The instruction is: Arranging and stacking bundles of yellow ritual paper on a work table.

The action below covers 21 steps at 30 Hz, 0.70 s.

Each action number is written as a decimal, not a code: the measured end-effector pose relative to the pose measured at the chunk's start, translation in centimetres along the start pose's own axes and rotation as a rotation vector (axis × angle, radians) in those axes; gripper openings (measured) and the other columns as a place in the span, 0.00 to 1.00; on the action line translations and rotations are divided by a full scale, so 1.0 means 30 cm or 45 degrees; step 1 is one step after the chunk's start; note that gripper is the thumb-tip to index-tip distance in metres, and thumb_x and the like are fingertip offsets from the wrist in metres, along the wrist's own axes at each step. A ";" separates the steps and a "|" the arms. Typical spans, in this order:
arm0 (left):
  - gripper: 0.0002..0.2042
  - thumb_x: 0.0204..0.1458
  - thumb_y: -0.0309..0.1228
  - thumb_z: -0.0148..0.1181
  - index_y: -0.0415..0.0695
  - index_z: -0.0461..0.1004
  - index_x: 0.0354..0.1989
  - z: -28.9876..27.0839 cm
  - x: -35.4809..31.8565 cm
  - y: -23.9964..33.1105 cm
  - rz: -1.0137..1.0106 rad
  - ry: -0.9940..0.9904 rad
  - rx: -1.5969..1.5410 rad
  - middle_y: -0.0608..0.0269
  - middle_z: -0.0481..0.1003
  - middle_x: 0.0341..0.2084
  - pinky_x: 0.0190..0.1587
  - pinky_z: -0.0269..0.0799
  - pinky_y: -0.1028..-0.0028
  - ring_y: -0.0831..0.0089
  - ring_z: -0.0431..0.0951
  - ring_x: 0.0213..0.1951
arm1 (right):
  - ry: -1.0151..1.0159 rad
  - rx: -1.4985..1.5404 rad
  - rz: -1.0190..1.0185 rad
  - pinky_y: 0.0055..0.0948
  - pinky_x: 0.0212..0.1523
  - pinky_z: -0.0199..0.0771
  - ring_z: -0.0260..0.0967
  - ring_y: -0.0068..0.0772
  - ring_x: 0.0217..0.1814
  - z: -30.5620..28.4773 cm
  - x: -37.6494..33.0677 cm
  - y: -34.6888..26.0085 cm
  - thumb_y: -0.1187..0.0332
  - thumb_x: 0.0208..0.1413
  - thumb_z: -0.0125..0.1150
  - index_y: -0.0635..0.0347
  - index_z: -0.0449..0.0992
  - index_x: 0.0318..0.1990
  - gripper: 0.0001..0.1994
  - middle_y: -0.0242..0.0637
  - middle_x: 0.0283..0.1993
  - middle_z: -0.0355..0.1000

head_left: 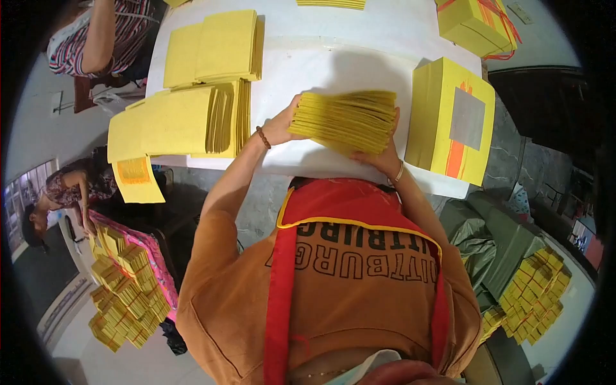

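Left hand (281, 127) and right hand (384, 159), seemingly half-curled, clasp a yellow stack (343, 119).

A person in a striped shirt (131, 42) is at the upper left, near a crumpled clear plastic bag (119, 99). Below, another person in patterned clothing (67, 186) leans beside a bright pink cloth (151, 251). Dark green sheeting (471, 237) covers something at right, beside grey marbled flooring (510, 157).

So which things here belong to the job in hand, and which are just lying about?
In the job, apparently: held stack, left hand, right hand, left piles, table.
Probably lying about: green sheeting, black bag.
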<state>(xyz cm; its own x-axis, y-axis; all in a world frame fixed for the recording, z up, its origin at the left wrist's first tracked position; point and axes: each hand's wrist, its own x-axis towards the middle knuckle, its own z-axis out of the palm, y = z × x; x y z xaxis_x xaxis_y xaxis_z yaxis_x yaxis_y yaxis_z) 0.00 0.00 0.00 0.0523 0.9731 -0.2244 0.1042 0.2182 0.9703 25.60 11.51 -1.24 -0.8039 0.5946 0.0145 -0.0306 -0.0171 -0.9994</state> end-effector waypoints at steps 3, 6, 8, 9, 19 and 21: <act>0.48 0.38 0.31 0.69 0.46 0.41 0.65 0.018 -0.008 0.023 -0.035 0.040 0.214 0.53 0.57 0.58 0.62 0.50 0.68 0.64 0.56 0.60 | -0.022 -0.154 0.177 0.37 0.67 0.44 0.43 0.39 0.68 -0.012 0.009 -0.015 0.62 0.23 0.81 0.57 0.21 0.65 0.70 0.44 0.66 0.41; 0.48 0.36 0.30 0.71 0.44 0.43 0.65 0.016 0.036 0.003 0.229 0.082 0.248 0.52 0.58 0.57 0.62 0.51 0.68 0.62 0.56 0.60 | 0.149 -0.303 -0.113 0.37 0.66 0.47 0.48 0.38 0.66 -0.046 0.020 0.036 0.63 0.23 0.80 0.59 0.23 0.65 0.69 0.43 0.62 0.49; 0.51 0.32 0.32 0.72 0.44 0.42 0.65 0.014 0.031 -0.078 0.180 0.134 0.471 0.50 0.57 0.57 0.62 0.51 0.66 0.59 0.57 0.60 | 0.149 -0.274 -0.127 0.36 0.62 0.55 0.53 0.38 0.62 -0.019 0.035 -0.009 0.66 0.27 0.79 0.59 0.23 0.64 0.66 0.43 0.60 0.53; 0.51 0.32 0.32 0.72 0.44 0.42 0.65 0.017 0.038 -0.062 0.180 0.135 0.468 0.50 0.57 0.57 0.62 0.51 0.66 0.59 0.57 0.60 | 0.148 -0.276 -0.124 0.36 0.62 0.55 0.53 0.38 0.62 -0.011 0.042 -0.022 0.66 0.27 0.79 0.59 0.23 0.64 0.66 0.43 0.60 0.53; 0.57 0.32 0.21 0.58 0.59 0.21 0.66 0.079 -0.015 0.144 0.646 0.272 -0.805 0.51 0.49 0.63 0.60 0.53 0.69 0.61 0.53 0.63 | 0.190 0.995 0.344 0.32 0.51 0.70 0.64 0.33 0.55 0.019 0.103 -0.006 0.62 0.50 0.62 0.58 0.58 0.59 0.29 0.36 0.54 0.64; 0.56 0.34 0.22 0.58 0.61 0.20 0.66 0.129 -0.005 0.139 0.653 0.611 -0.668 0.54 0.40 0.65 0.60 0.54 0.68 0.63 0.49 0.65 | 0.201 1.052 0.328 0.32 0.51 0.71 0.64 0.32 0.55 0.042 0.117 0.013 0.60 0.51 0.61 0.57 0.57 0.59 0.30 0.35 0.55 0.64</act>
<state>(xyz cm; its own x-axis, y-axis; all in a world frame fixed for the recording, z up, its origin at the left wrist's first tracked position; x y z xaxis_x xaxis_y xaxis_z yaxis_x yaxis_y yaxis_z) 4.28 0.46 3.72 -0.4685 0.8609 0.1986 -0.2942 -0.3640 0.8837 22.03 12.59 -1.53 -0.7553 0.5955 -0.2738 -0.3290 -0.7057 -0.6275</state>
